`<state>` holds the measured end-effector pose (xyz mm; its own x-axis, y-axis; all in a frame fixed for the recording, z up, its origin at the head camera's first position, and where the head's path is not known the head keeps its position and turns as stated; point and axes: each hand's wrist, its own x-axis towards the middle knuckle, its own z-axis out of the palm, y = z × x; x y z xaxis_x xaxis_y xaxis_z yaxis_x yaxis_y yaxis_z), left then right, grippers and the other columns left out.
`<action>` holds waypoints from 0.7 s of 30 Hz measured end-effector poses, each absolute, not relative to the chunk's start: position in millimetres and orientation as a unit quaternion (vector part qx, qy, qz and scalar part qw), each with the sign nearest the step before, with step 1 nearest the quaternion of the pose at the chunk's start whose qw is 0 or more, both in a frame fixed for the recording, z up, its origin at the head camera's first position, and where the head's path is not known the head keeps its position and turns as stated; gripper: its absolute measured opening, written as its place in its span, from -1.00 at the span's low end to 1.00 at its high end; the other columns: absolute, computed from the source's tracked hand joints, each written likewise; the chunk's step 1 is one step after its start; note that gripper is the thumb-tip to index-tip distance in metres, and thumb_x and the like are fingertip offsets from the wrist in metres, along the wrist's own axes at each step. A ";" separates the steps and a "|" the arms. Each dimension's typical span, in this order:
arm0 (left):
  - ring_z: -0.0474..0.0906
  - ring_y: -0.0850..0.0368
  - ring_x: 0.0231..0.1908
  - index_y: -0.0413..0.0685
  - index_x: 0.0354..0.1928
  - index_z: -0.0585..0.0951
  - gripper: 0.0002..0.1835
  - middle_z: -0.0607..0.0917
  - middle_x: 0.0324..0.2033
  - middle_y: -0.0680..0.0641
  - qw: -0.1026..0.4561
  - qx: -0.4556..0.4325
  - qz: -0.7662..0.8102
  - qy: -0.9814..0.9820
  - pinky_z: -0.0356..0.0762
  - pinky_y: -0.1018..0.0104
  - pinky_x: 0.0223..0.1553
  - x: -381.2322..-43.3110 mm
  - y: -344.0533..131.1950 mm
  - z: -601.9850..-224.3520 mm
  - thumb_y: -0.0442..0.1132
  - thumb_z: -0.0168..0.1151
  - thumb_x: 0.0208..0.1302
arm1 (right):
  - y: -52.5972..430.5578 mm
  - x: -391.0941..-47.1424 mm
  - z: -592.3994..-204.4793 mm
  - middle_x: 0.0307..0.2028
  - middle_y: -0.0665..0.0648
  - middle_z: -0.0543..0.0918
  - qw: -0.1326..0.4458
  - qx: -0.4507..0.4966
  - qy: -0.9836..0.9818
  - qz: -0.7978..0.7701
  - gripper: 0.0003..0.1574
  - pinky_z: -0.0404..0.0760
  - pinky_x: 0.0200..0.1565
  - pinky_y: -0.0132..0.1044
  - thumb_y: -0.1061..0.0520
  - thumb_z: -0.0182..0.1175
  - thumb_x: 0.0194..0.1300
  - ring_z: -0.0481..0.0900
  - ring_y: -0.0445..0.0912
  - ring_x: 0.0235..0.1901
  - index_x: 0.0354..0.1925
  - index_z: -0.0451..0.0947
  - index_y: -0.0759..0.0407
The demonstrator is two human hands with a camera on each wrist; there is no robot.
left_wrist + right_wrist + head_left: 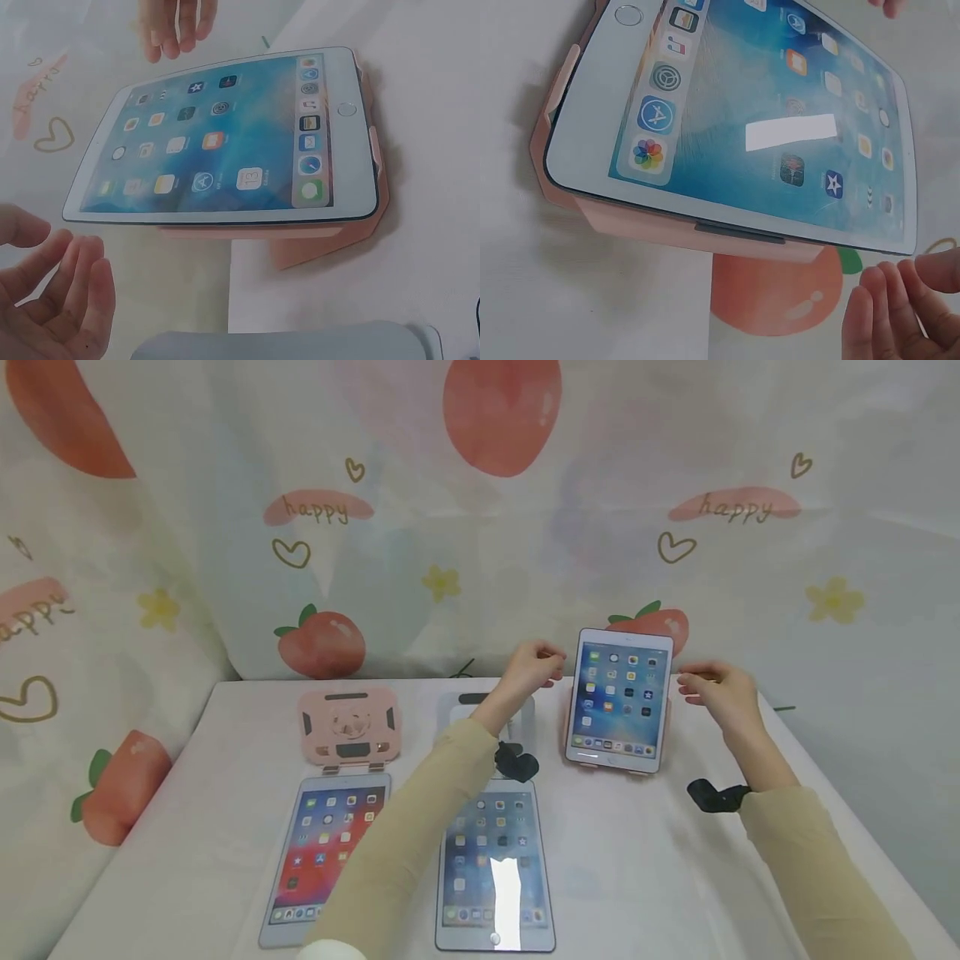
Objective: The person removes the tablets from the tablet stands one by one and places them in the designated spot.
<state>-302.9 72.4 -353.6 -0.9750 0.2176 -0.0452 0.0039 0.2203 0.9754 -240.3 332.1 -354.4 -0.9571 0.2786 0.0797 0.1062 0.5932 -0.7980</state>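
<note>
A white-framed tablet (622, 702) with a lit home screen leans upright on a pink tablet stand (322, 251) at the table's back right. Just left of it my left hand (531, 667) hovers, fingers loosely bent and holding nothing. On the other side is my right hand (723, 693), also holding nothing, with relaxed fingers. A small gap separates each hand from the tablet's upper side edges. From the right wrist view, the stand's small clip (564, 86) catches the tablet's bottom edge. Most of the stand is hidden behind the screen.
Another pink stand (348, 727) is at the back left, with a red-and-blue-screened tablet (330, 835) before it. My left arm partly covers a pale grey stand (452, 714). A second flat tablet (480, 843) lies in front of that. A printed curtain (510, 560) hangs behind the table.
</note>
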 end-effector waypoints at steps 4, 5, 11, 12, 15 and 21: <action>0.56 0.15 -0.36 -0.22 -0.06 0.62 -0.78 0.67 -0.26 -0.16 0.076 0.075 0.621 0.777 0.68 0.24 -0.16 -308.2 80.4 -356.1 -0.30 0.10 0.33 | 332.9 -245.7 -352.5 -0.29 -0.15 0.50 0.107 -0.106 -0.879 0.452 -0.43 0.57 -0.31 -0.68 -0.05 0.00 0.43 0.50 -0.49 -0.42 0.19 0.40 0.34; 0.55 0.15 -0.35 -0.23 -0.05 0.61 -0.77 0.67 -0.25 -0.17 0.075 0.075 0.622 0.776 0.68 0.24 -0.16 -309.3 82.8 -356.9 -0.31 0.09 0.33 | 332.8 -246.6 -352.3 -0.30 -0.17 0.50 0.109 -0.106 -0.877 0.456 -0.42 0.57 -0.31 -0.68 -0.04 0.01 0.43 0.49 -0.49 -0.42 0.20 0.40 0.35; 0.53 0.11 -0.24 -0.20 0.04 0.57 -0.71 0.64 -0.07 -0.20 0.064 0.072 0.622 0.777 0.65 0.30 -0.19 -310.8 93.8 -361.9 -0.31 0.07 0.32 | 333.4 -252.4 -355.7 -0.34 -0.28 0.47 0.106 -0.115 -0.859 0.488 -0.33 0.57 -0.29 -0.67 -0.14 -0.01 0.42 0.52 -0.46 -0.39 0.25 0.34 0.33; 0.53 0.11 -0.23 -0.19 0.05 0.56 -0.70 0.63 -0.06 -0.20 0.060 0.070 0.622 0.778 0.63 0.32 -0.22 -311.3 95.6 -362.9 -0.31 0.07 0.31 | 334.1 -253.9 -357.0 -0.33 -0.28 0.49 0.106 -0.117 -0.855 0.494 -0.31 0.58 -0.29 -0.66 -0.16 -0.01 0.42 0.54 -0.46 -0.38 0.25 0.34 0.33; 0.53 0.10 -0.22 -0.18 0.08 0.54 -0.68 0.63 -0.07 -0.20 0.055 0.066 0.630 0.772 0.58 0.35 -0.27 -313.6 100.6 -366.7 -0.35 0.06 0.30 | 340.5 -262.7 -366.8 -0.23 -0.08 0.58 0.103 -0.120 -0.834 0.529 -0.30 0.65 -0.22 -0.54 -0.19 0.05 0.38 0.57 -0.37 -0.35 0.22 0.39 0.30; 0.63 -0.02 -0.13 -0.20 0.08 0.54 -0.70 0.63 -0.08 -0.23 0.068 0.058 0.661 0.745 0.68 0.17 -0.10 -316.5 106.6 -375.2 -0.36 0.08 0.32 | 358.3 -286.3 -395.4 -0.06 0.16 0.62 0.101 -0.118 -0.812 0.562 -0.30 0.71 -0.14 -0.31 -0.24 0.15 0.29 0.64 -0.19 -0.27 0.17 0.47 0.22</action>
